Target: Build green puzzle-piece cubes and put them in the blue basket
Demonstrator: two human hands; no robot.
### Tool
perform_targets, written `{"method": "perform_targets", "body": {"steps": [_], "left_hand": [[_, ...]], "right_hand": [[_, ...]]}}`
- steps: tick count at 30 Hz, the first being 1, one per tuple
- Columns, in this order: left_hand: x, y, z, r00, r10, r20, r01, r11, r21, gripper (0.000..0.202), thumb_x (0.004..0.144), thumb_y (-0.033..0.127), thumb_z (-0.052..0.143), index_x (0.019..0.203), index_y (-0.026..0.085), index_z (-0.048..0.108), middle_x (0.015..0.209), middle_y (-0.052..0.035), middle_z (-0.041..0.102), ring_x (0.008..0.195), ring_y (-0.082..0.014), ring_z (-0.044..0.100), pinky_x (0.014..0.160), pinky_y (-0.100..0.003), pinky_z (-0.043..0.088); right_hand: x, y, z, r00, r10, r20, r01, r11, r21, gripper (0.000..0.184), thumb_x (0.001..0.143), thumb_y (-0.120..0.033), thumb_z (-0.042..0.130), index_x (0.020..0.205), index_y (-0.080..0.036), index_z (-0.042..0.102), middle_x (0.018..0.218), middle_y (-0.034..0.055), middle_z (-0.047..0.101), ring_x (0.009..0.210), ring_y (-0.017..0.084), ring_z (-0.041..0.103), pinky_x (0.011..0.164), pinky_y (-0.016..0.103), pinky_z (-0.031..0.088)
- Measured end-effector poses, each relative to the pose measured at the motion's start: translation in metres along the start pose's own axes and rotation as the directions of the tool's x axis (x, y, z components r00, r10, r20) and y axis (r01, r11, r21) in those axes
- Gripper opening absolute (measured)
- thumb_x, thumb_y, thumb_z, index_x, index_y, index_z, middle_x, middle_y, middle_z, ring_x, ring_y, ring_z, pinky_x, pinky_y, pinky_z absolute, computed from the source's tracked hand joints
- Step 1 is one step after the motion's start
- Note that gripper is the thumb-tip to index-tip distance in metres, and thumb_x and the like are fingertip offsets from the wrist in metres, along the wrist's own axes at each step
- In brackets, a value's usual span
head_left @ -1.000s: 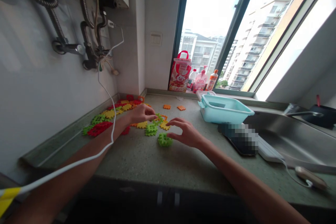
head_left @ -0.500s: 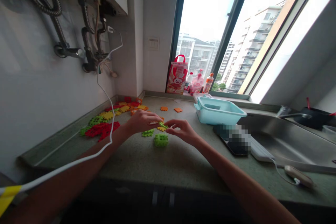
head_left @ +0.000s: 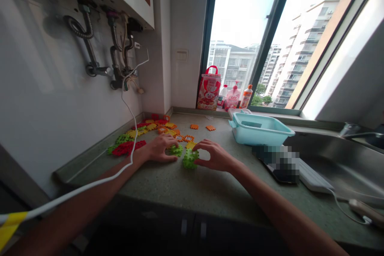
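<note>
My right hand curves its thumb and forefinger against the right side of a green toothed building block, which stands on the counter. My left hand is just left of it, thumb and fingers apart around a flat green interlocking tile. I see nothing held in the left hand. Behind the block lies a yellow tile, partly hidden. Orange tiles with pale printed centres lie farther back.
More tiles lie piled along the left wall, including red ones. A white cable hangs across my left forearm. To the right are a light-blue plastic basin, a dark phone-like object, a white power strip and the sink.
My hands were together holding a small green piece above the counter. They have come apart and lower, the right onto the green block, the left beside the flat tile. The view has shifted left.
</note>
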State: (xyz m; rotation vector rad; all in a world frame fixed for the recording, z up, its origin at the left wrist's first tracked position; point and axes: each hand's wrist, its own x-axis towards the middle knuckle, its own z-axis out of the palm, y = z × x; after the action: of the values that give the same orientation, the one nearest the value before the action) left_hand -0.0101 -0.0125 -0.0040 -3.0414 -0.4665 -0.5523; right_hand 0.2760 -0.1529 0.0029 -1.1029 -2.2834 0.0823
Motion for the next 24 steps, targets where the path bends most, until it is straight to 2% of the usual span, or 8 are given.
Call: {"method": "perform_targets", "body": {"steps": [9, 13, 17, 20, 22, 24], "left_hand": [[-0.003, -0.001, 0.003, 1.000, 0.009, -0.004, -0.009, 0.998, -0.065, 0.033, 0.090, 0.054, 0.072, 0.104, 0.025, 0.071, 0.109, -0.0061, 0.076, 0.108, -0.0254, 0.067, 0.103, -0.036, 0.045], [-0.004, -0.006, 0.008, 0.998, -0.066, -0.024, 0.062, 0.989, -0.134, 0.038, 0.084, 0.055, 0.077, 0.103, 0.023, 0.070, 0.108, -0.0055, 0.075, 0.106, -0.0255, 0.068, 0.101, -0.035, 0.047], [-0.005, -0.009, 0.014, 0.993, -0.121, -0.012, 0.116, 0.975, -0.188, 0.040, 0.081, 0.055, 0.079, 0.104, 0.024, 0.069, 0.112, -0.0044, 0.075, 0.107, -0.0256, 0.068, 0.102, -0.036, 0.048], [-0.005, -0.009, 0.012, 0.995, -0.098, -0.029, 0.091, 0.979, -0.183, 0.044, 0.080, 0.054, 0.080, 0.110, 0.025, 0.070, 0.115, -0.0046, 0.074, 0.111, -0.0263, 0.067, 0.104, -0.038, 0.046], [-0.005, -0.009, 0.008, 0.996, -0.074, -0.043, 0.067, 0.985, -0.159, 0.049, 0.078, 0.055, 0.082, 0.114, 0.025, 0.070, 0.118, -0.0050, 0.074, 0.114, -0.0270, 0.066, 0.106, -0.038, 0.045], [-0.006, -0.011, 0.004, 0.997, -0.055, -0.051, 0.049, 0.993, -0.111, 0.052, 0.076, 0.057, 0.083, 0.114, 0.025, 0.071, 0.119, -0.0056, 0.073, 0.115, -0.0280, 0.065, 0.107, -0.040, 0.044]], "right_hand": [[0.000, 0.000, 0.006, 0.999, 0.018, 0.038, -0.018, 1.000, 0.011, 0.027, 0.090, -0.043, 0.080, 0.109, -0.025, 0.071, 0.109, 0.0065, 0.075, 0.104, 0.025, 0.068, 0.094, 0.041, 0.053], [0.000, -0.001, 0.006, 0.998, -0.010, 0.069, 0.006, 0.998, 0.055, 0.027, 0.092, -0.045, 0.078, 0.109, -0.025, 0.072, 0.117, 0.0073, 0.074, 0.111, 0.025, 0.068, 0.100, 0.040, 0.052], [0.002, 0.002, 0.006, 0.999, 0.032, 0.007, -0.033, 0.996, 0.083, 0.027, 0.102, -0.046, 0.064, 0.118, -0.025, 0.072, 0.121, 0.0081, 0.074, 0.116, 0.024, 0.068, 0.104, 0.040, 0.050], [0.001, 0.014, 0.010, 0.992, 0.117, -0.056, -0.112, 0.991, 0.077, 0.029, 0.108, -0.043, 0.053, 0.117, -0.026, 0.074, 0.117, 0.0074, 0.076, 0.107, 0.023, 0.071, 0.097, 0.038, 0.053], [-0.001, 0.026, 0.013, 0.981, 0.171, -0.090, -0.166, 0.984, 0.062, 0.028, 0.108, -0.038, 0.051, 0.119, -0.026, 0.074, 0.115, 0.0077, 0.077, 0.099, 0.022, 0.073, 0.092, 0.037, 0.056], [-0.003, 0.036, 0.017, 0.979, 0.177, -0.101, -0.178, 0.984, 0.004, 0.028, 0.106, -0.031, 0.054, 0.127, -0.026, 0.073, 0.120, 0.0086, 0.075, 0.104, 0.023, 0.072, 0.096, 0.040, 0.056]]}}
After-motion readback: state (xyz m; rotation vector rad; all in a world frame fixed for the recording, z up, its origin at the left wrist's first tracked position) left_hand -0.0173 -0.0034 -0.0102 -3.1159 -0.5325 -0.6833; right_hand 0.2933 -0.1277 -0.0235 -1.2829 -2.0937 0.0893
